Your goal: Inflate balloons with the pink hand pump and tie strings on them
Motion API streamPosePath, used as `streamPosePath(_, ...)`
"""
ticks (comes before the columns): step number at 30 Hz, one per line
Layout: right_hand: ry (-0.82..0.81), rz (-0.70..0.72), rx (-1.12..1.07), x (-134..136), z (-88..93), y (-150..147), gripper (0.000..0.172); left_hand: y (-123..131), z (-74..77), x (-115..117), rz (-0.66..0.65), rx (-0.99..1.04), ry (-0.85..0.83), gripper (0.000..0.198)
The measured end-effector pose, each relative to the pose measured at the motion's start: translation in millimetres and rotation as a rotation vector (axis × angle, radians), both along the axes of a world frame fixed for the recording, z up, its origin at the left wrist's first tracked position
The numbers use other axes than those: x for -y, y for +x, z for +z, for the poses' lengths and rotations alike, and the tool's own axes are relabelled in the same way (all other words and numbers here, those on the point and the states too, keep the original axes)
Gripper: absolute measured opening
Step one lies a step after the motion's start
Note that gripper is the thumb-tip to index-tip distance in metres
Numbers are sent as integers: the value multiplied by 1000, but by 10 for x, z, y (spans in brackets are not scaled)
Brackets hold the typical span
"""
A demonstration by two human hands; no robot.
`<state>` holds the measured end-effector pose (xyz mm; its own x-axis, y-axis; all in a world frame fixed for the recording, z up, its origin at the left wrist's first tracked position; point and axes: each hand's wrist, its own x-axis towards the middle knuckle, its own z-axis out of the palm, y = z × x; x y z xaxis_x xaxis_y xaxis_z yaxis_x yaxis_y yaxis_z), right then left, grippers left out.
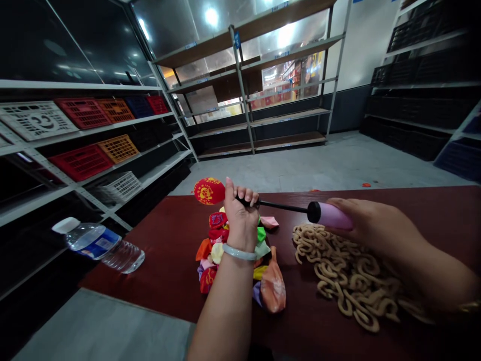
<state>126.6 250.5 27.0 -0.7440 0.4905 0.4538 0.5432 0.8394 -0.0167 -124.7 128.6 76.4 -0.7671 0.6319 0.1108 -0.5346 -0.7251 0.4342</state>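
My left hand (pixel 241 213), with a pale bangle at its wrist, is closed around the black left end of a balloon pump. A small, partly inflated red balloon (pixel 209 191) with yellow print sticks out to its left; the balloon's neck is hidden by the fingers. My right hand (pixel 366 220) grips the pump's pink-purple barrel (pixel 332 215). Between the hands a thin black rod (pixel 283 206) shows, drawn out of the barrel. Below my left hand lies a pile of flat balloons (pixel 273 283) in many colours. Tan curly pieces (pixel 345 276) lie heaped under my right hand.
A dark red table (pixel 161 250) carries these things. At its left side a clear water bottle (pixel 101 245) with a blue label and white cap appears tilted. Shelves (pixel 131 118) with coloured crates stand left, a tall rack (pixel 240 85) behind, and dark crates (pixel 417 110) at right.
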Motion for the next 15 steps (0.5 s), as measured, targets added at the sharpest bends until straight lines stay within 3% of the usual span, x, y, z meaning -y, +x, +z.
streamPosePath(5,-11,-13,49,57,39,-15,47,246,-129,-138,-42,43,9,47)
streamPosePath(10,20,-30,48,305,41,-175,46,644,-255,-253,-138,56,-45,43)
streamPosePath(15,57,-38,39,471,88,-280,41,789,-190,-210,-155,28,-67,43)
